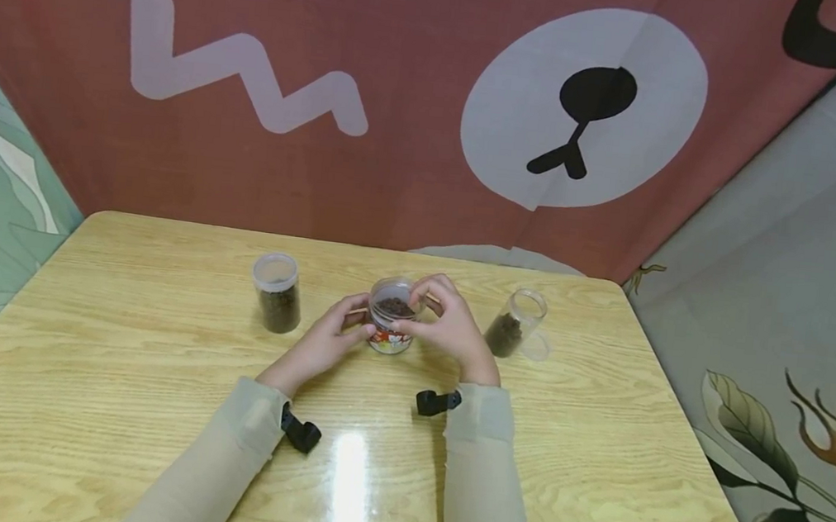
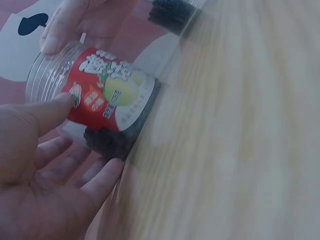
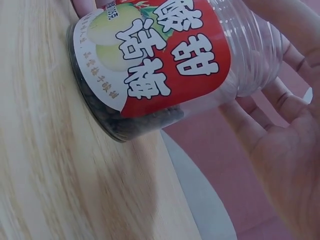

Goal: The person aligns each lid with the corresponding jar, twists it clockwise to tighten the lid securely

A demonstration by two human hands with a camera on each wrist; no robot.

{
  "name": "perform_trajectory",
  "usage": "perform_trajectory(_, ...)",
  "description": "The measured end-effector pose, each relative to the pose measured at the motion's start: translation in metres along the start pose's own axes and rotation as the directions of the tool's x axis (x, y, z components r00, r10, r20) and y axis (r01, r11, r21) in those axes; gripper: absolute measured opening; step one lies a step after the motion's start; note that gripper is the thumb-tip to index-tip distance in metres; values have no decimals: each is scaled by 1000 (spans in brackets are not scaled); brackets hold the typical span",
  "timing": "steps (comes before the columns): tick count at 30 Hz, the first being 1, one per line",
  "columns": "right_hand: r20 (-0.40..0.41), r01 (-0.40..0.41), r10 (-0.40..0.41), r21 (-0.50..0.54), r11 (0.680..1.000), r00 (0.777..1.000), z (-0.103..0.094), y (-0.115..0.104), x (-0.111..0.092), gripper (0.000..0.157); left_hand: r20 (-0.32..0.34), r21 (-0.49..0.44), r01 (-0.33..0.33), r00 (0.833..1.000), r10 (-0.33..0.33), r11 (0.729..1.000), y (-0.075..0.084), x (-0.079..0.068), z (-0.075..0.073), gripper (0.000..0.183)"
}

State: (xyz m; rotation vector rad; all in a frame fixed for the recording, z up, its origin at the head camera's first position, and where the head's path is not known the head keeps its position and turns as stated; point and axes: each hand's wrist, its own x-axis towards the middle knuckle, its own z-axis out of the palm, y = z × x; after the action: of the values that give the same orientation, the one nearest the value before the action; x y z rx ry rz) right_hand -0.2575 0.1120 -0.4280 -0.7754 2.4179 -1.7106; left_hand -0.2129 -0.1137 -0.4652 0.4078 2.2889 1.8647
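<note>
The person's left hand (image 1: 321,348) grips the labelled jar (image 2: 112,92), thumb pressed on one side and fingers curled round the other. The right hand (image 1: 453,326) has thumb and fingers bent about the same jar's threaded neck (image 3: 252,55), holding it near the mouth. The jar stands on the table (image 1: 119,351) in the middle, between the two hands; dark contents (image 1: 393,307) fill only its lower part. Whether a clear lid sits under the right fingers is hard to make out.

Well to the left stands a container (image 1: 279,309) with a whitish lid (image 1: 275,272) on top. To the right is an open-mouthed bottle (image 1: 505,335), also part-filled with something dark, and just beside it a clear disc (image 1: 537,348) lies on the wood.

The work looks partway along: the left-hand container seems closed up, while the jar's mouth appears to be the step in hand. The bottle, uncovered as it stands, would seem left to close. A reddish curtain (image 1: 283,183) hangs behind.
</note>
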Motion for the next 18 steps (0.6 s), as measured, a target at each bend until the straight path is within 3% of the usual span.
perform_trajectory(5,27,4,-4,12,1000,1000,3,-2,1,37,44,0,17,999,-17,1000,-3,-3,-10,63)
perform_trajectory(10,70,36,-37,29,999,997,6,-6,2,34,108,-64,39,994,-32,997,-6,-7,-21,67)
perform_trajectory(18,107,48,-53,50,998,993,8,-7,1,31,175,-79,26,985,-12,997,-7,-10,-30,72)
